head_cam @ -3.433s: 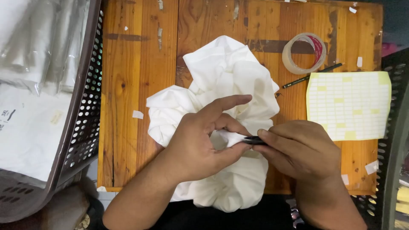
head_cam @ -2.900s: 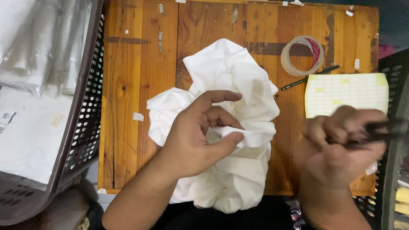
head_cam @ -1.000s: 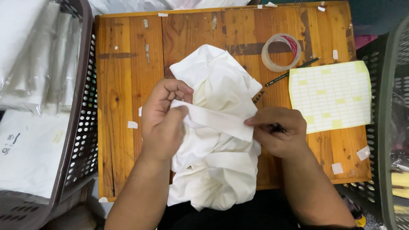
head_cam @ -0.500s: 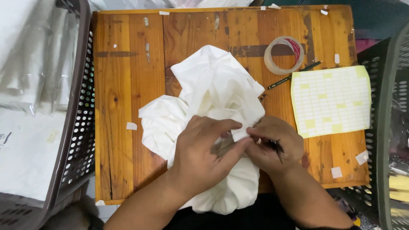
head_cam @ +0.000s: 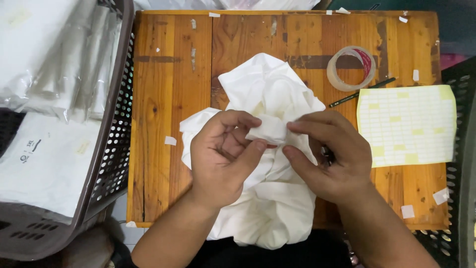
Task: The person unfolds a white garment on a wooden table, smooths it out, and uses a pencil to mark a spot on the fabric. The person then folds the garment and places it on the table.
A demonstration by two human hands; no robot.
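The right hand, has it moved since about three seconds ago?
Yes. The right hand came left, off the yellow sticker sheet, onto the white cloth beside the left hand.

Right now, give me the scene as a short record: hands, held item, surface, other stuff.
left hand: pinches a fold of the white cloth
right hand: pinches the same fold from the other side; a small dark item shows under its fingers
surface: wooden table, paper scraps stuck on it
right side: tape roll, dark pencil, yellow label sheet
left side: perforated basket of plastic-bagged goods
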